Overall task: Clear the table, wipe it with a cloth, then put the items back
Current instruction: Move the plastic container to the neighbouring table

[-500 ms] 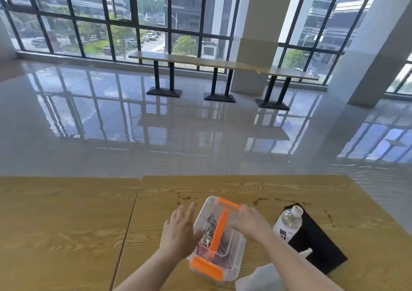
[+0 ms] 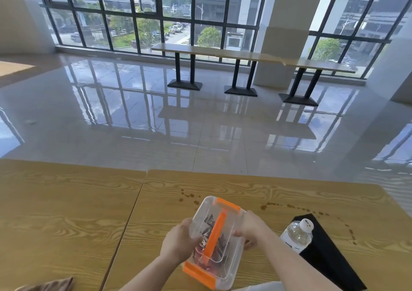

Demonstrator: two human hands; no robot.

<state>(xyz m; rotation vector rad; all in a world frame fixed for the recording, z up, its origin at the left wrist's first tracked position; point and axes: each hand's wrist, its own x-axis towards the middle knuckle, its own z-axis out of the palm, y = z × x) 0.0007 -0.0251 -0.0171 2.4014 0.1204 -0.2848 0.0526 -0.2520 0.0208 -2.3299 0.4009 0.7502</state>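
- The left hand (image 2: 178, 244) and the right hand (image 2: 249, 230) grip the clear box (image 2: 216, 232), one on each long side, with the fingers curled on its walls.
- The box is tilted, at the near part of the bench (image 2: 167, 212). I judge it should be lifted level, with equal pressure from both sides.
- It should pass clear of the bottle (image 2: 296, 235) on the edge of the black cloth (image 2: 330, 257), near on the right.
- The brown stains (image 2: 272, 205) lie beyond the box and wait for wiping.

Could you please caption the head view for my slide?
Left hand and right hand grip a clear box at the stained table beside a bottle.

Tall grid windows (image 2: 156, 14), glossy tiled floor (image 2: 200, 123), long counter (image 2: 245, 55).
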